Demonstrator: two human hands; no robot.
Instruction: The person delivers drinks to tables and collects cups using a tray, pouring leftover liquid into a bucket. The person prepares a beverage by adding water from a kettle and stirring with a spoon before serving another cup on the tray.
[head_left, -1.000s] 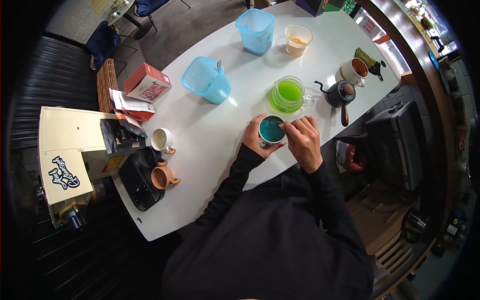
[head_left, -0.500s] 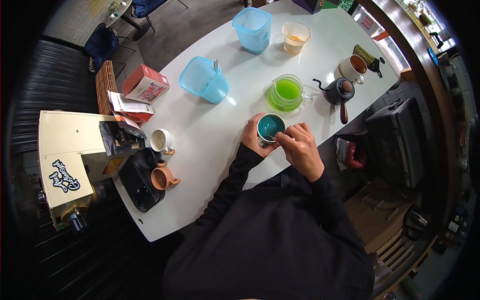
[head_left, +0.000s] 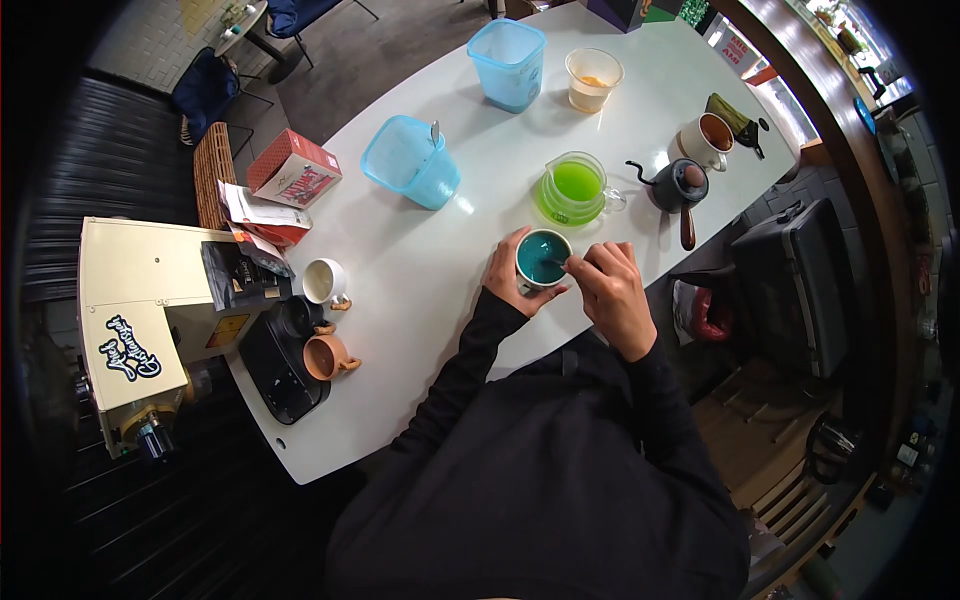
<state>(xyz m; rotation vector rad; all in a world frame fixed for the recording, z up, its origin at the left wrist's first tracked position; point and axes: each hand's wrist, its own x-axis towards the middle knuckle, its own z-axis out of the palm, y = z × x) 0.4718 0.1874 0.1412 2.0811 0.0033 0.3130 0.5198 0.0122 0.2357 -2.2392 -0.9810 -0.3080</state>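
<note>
A white-rimmed cup [head_left: 543,258] with blue-green liquid stands near the table's front edge. My left hand [head_left: 513,272] is wrapped round its left and lower side. Above its right rim, my right hand [head_left: 612,290] pinches a thin spoon [head_left: 558,264], whose lower end is in the liquid. Just beyond the cup sits a glass jug [head_left: 575,190] of bright green liquid. To its right are a black gooseneck kettle [head_left: 684,184] with a wooden handle and a white cup of brown liquid [head_left: 706,141].
Two blue containers [head_left: 412,162] [head_left: 507,64] and a clear cup [head_left: 593,80] stand farther back on the white table [head_left: 420,290]. At left are a white cup [head_left: 324,282], a brown cup [head_left: 326,357], a red box [head_left: 294,168], bags and a cream-coloured machine [head_left: 130,265].
My right hand has moved the spoon from the cup's right side to its lower rim and back up to the right. My left hand has stayed round the cup.
</note>
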